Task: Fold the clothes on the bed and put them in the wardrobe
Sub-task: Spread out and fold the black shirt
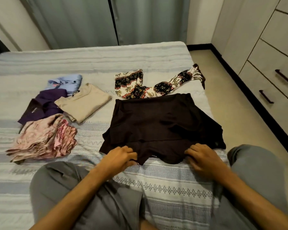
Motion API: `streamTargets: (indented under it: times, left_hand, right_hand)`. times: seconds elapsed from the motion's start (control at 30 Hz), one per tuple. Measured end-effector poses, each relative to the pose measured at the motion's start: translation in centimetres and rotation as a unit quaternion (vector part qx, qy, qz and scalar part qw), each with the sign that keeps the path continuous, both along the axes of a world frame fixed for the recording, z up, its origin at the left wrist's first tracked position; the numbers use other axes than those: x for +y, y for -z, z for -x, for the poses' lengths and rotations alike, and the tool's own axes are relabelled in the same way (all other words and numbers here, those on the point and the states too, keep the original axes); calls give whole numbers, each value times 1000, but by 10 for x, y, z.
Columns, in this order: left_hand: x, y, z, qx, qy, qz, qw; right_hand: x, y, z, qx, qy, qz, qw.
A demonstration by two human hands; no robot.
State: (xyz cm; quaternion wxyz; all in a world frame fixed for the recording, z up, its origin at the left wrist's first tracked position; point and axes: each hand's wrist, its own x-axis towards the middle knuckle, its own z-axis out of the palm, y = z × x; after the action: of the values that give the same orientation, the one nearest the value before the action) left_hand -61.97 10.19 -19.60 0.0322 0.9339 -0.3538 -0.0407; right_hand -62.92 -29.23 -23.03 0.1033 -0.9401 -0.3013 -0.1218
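On the striped blue-and-white bedspread [90,60], a dark maroon soft-fabric garment [156,120] lies spread flat. The left hand [119,156] and right hand [200,156], fingers curled, each pinch its near hem, the garment extending away from them.

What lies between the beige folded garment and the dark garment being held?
In the head view, only bare striped bedspread separates the beige folded garment from the dark garment; nothing rests in that gap.
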Motion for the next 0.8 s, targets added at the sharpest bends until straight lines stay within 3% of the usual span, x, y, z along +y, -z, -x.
streamTargets:
  times: [0.1,0.17,0.23,0.33,0.47,0.6,0.8]
  left_hand:
    - [4,-4,7,26,-49,79,995]
    - [6,-3,-6,-50,-101,98,989]
    - [7,0,-26,-110,-145,34,983]
    - [6,10,-48,-96,-187,-30,977]
    - [4,20,-63,-108,-182,-99,972]
    - [16,12,-63,-116,-210,-80,967]
    - [28,-15,-47,-136,-178,-95,970]
  right_hand:
    - [-2,-8,-1,11,41,-34,999]
    - [-6,-11,-14,-13,93,-40,995]
    - [-9,-9,-37,-21,127,2,992]
    - [-7,1,-66,-22,156,36,987]
    - [-14,3,-84,-45,151,13,987]
    - [-37,-2,-76,-53,140,-35,988]
    - [-60,-7,-62,-78,104,-27,991]
